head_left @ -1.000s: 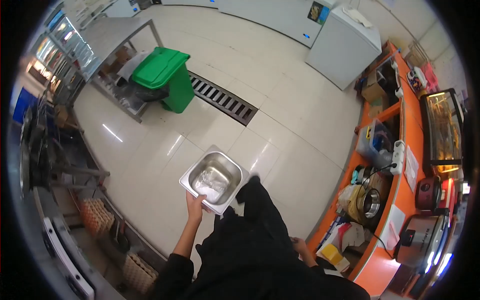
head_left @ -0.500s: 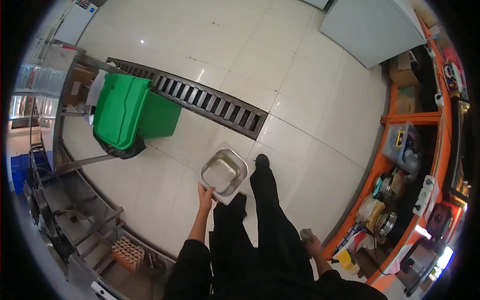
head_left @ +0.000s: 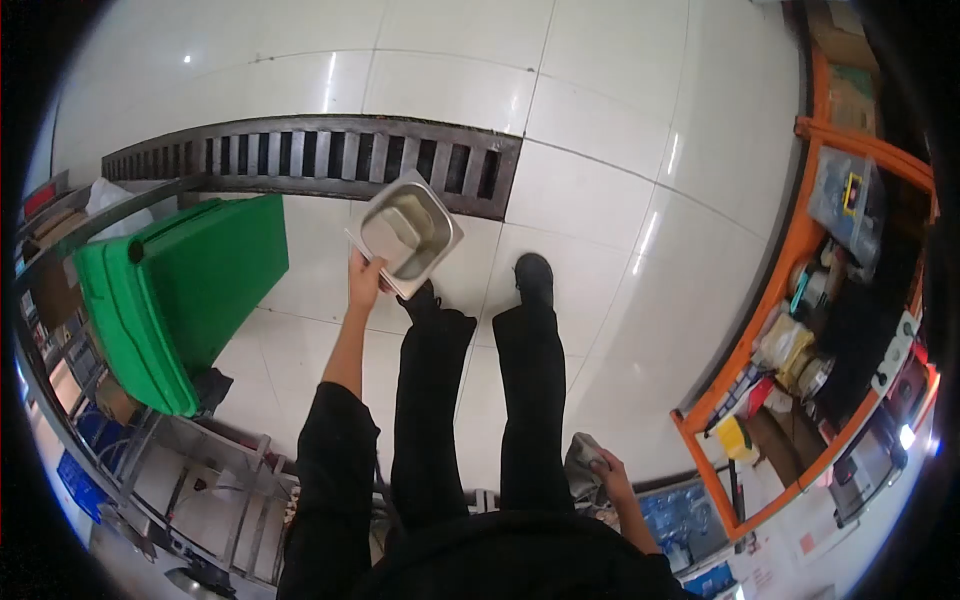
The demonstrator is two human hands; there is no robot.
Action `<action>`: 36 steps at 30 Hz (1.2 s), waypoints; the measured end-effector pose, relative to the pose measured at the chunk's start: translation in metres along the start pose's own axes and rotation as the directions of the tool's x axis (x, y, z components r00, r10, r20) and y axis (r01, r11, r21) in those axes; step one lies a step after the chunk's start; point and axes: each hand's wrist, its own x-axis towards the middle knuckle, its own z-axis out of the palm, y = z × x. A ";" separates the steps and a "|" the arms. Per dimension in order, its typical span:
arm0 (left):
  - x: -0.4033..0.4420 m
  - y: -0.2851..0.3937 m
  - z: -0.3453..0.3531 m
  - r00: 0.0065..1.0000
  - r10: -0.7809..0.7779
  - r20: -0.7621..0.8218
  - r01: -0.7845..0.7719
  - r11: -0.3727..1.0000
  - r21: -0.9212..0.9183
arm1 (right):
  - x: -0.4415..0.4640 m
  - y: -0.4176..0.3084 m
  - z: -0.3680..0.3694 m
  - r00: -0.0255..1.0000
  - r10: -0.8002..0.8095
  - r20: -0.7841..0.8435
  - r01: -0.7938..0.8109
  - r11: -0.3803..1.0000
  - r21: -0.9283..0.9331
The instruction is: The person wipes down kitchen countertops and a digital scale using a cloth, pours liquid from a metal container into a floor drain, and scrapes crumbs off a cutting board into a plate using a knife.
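Note:
My left hand (head_left: pixel 368 278) grips the near left rim of a square stainless steel pan (head_left: pixel 408 232). The pan is tilted a little and hangs above the floor, partly over the metal drain grate. A pale, flat patch shows inside it; whether it is liquid or reflection I cannot tell. Down by my right leg, my right hand (head_left: pixel 609 474) is closed around a crumpled grey cloth (head_left: pixel 583 462). My black shoes show below and to the right of the pan.
A green lidded bin (head_left: pixel 200 290) stands at the left beside a metal rack (head_left: pixel 235 490). The slotted drain grate (head_left: pixel 330 155) crosses the tiled floor ahead. On the right is an orange shelf unit (head_left: pixel 765 330) holding bags, pans and boxes.
The view has swung round and down. The pan has moved from near my legs to over the drain edge. The grey cloth in my right hand now shows more clearly. The bin sits farther left.

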 end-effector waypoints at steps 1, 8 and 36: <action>0.016 -0.006 -0.003 1.000 -0.021 0.015 0.021 1.000 0.018 | 0.002 0.004 0.004 1.000 0.002 -0.001 -0.002 0.999 0.050; 0.078 -0.015 -0.003 0.986 -0.159 0.047 0.152 0.981 0.118 | -0.008 0.014 0.021 0.993 0.081 -0.090 -0.050 0.952 0.303; 0.160 -0.001 0.062 0.990 0.139 0.033 -0.080 0.345 0.935 | -0.040 0.056 0.066 0.956 0.275 -0.100 -0.151 0.756 0.637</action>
